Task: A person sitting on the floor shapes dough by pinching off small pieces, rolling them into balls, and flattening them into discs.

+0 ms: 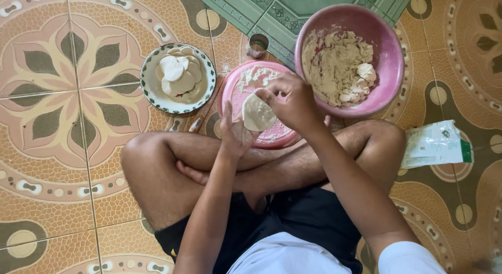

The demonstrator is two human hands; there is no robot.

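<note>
I observe a thin white dough round (257,115) held over the person's crossed legs, just above the near edge of the pink plate (236,96). The left hand (236,133) lies open beneath it, palm up, supporting the round. The right hand (291,100) is closed over its upper edge, fingertips pinched on the rim. I judge the wrapper to be in the shaping stage: it is flat and I see no filling on it.

Work completed, as far as visible: a stack of finished white rounds (179,75) lies on the green-rimmed plate (149,91), well to the left on the floor. I cannot count them exactly; several overlap.

Work outstanding, in my judgement: the pink bowl (389,54), just beyond the right hand, holds a substantial mass of beige crumbly mixture (334,64), with a paler lump at its right side. The pink plate carries a scatter of white flour near its far edge.

Other items: a small metal cup (258,45) stands between the two plates, contents not discernible. A white and green packet (435,144) lies on the tiled floor (63,200) beside the right knee.
</note>
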